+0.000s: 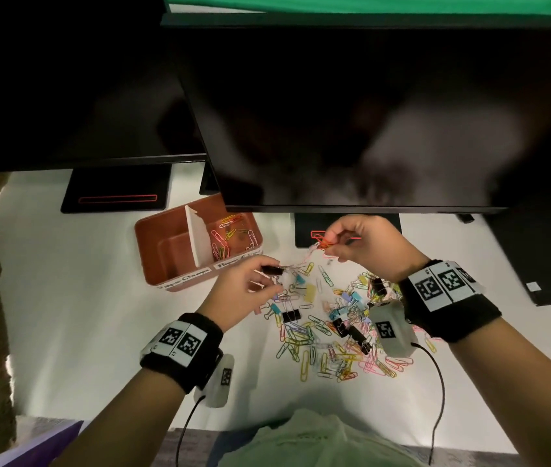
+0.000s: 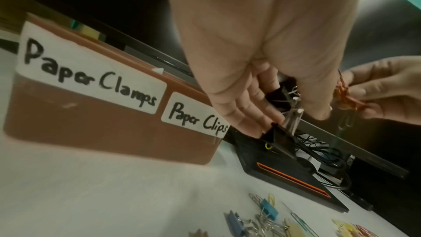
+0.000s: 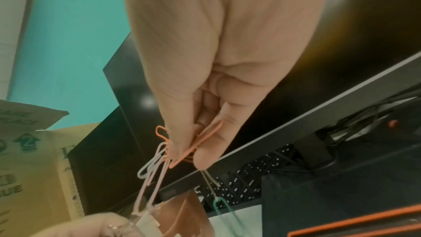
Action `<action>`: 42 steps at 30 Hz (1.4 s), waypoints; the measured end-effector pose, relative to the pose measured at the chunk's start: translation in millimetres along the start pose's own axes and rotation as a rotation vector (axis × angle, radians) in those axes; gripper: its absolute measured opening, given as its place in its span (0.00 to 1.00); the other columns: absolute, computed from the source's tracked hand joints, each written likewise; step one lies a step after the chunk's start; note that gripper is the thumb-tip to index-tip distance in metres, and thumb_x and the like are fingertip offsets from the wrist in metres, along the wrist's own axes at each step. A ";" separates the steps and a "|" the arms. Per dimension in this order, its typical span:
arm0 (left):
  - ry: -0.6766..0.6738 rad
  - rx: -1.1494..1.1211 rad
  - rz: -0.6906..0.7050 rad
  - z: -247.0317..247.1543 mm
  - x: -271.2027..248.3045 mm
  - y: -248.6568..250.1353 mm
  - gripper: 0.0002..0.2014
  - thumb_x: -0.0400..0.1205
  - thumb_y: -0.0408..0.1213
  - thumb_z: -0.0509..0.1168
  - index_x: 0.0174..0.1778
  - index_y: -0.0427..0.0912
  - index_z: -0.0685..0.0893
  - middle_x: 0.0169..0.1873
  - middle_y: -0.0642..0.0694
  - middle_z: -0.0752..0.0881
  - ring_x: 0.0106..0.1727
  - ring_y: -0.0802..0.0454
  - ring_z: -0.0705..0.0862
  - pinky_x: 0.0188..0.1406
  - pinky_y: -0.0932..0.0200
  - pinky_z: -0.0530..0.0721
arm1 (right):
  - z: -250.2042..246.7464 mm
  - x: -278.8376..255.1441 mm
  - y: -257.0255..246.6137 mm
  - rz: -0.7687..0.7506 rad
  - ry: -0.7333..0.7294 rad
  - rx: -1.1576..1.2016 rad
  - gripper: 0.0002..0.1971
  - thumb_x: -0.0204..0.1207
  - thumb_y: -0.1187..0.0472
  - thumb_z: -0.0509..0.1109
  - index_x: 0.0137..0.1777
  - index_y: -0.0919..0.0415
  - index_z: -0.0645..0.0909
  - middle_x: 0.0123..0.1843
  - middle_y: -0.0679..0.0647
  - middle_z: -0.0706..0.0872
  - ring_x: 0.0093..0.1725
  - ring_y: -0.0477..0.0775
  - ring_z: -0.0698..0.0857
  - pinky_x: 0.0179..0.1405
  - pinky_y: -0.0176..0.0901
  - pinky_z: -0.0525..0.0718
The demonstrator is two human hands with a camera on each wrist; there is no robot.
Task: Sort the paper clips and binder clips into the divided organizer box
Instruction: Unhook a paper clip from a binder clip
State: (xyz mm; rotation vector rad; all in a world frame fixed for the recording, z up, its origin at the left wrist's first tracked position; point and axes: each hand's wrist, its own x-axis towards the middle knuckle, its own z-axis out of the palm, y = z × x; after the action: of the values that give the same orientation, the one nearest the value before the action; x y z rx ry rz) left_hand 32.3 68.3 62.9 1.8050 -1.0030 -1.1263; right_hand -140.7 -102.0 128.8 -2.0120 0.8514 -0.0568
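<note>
The brown organizer box (image 1: pixel 152 241) stands left of centre; its right compartment holds several coloured paper clips (image 1: pixel 230 235), its left one looks bare. Labels read "Paper Clamps" (image 2: pixel 91 77) and "Paper Clips" (image 2: pixel 198 120). My left hand (image 1: pixel 267 276) pinches a black binder clip (image 1: pixel 272 270) above the table, with a tangle of clips hanging from it. My right hand (image 1: pixel 329 246) pinches orange paper clips (image 1: pixel 323 245) that chain toward the left hand; the orange paper clips (image 3: pixel 200 141) show between thumb and finger in the right wrist view. A mixed pile of clips (image 1: pixel 335 332) lies below both hands.
Two dark monitors (image 1: pixel 368 112) overhang the white table (image 1: pixel 82 298), their black bases (image 1: pixel 115 190) behind the box. A cardboard carton (image 3: pixel 29 159) stands at the left. Wrist-camera cables (image 1: pixel 436 382) trail over the table near its front edge.
</note>
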 end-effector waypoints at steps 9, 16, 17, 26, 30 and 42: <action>0.115 0.076 0.183 -5.0 -11.1 13.3 0.22 0.76 0.32 0.71 0.55 0.66 0.79 0.54 0.58 0.84 0.54 0.62 0.82 0.43 0.71 0.84 | 12.1 -9.6 16.8 0.010 -0.027 -0.047 0.07 0.71 0.65 0.76 0.43 0.53 0.83 0.40 0.49 0.86 0.36 0.43 0.85 0.44 0.40 0.86; 0.092 -0.007 0.207 -4.6 -14.9 27.4 0.21 0.76 0.31 0.70 0.55 0.65 0.80 0.55 0.59 0.85 0.57 0.59 0.84 0.39 0.59 0.88 | 22.7 -9.9 16.9 0.012 -0.039 -0.002 0.09 0.71 0.64 0.76 0.42 0.49 0.81 0.40 0.48 0.87 0.36 0.36 0.86 0.47 0.42 0.88; 0.087 -0.021 0.198 -5.0 -14.3 27.7 0.21 0.76 0.31 0.70 0.55 0.64 0.80 0.54 0.60 0.85 0.57 0.59 0.84 0.40 0.60 0.88 | 23.9 -9.8 16.6 0.004 -0.032 0.012 0.09 0.71 0.65 0.76 0.43 0.51 0.81 0.40 0.46 0.87 0.35 0.33 0.84 0.47 0.41 0.88; 0.088 -0.186 0.128 -7.4 -13.0 31.6 0.18 0.75 0.34 0.71 0.59 0.53 0.82 0.46 0.48 0.90 0.50 0.56 0.88 0.53 0.65 0.84 | 34.0 -3.5 15.4 -0.029 -0.054 0.146 0.21 0.71 0.70 0.74 0.60 0.49 0.81 0.43 0.51 0.86 0.44 0.48 0.85 0.43 0.43 0.90; 0.124 -0.184 0.156 -8.2 -9.6 34.4 0.14 0.78 0.31 0.68 0.56 0.52 0.83 0.48 0.50 0.89 0.50 0.56 0.88 0.52 0.66 0.84 | 36.6 -2.0 15.2 -0.031 -0.072 0.200 0.14 0.72 0.69 0.74 0.47 0.47 0.83 0.47 0.54 0.88 0.42 0.51 0.88 0.44 0.49 0.91; 0.249 -0.082 0.206 -8.8 4.3 40.2 0.09 0.77 0.32 0.69 0.52 0.47 0.85 0.44 0.53 0.89 0.47 0.58 0.88 0.51 0.63 0.85 | 47.4 8.8 -2.1 0.005 -0.196 0.488 0.16 0.70 0.66 0.76 0.57 0.57 0.80 0.47 0.60 0.86 0.41 0.52 0.88 0.43 0.49 0.90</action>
State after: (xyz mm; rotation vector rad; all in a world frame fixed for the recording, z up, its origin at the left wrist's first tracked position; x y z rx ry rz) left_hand 33.0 50.3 100.2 1.6849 -0.9544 -0.7845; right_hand -116.0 -71.6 100.6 -1.5289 0.6431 -0.0575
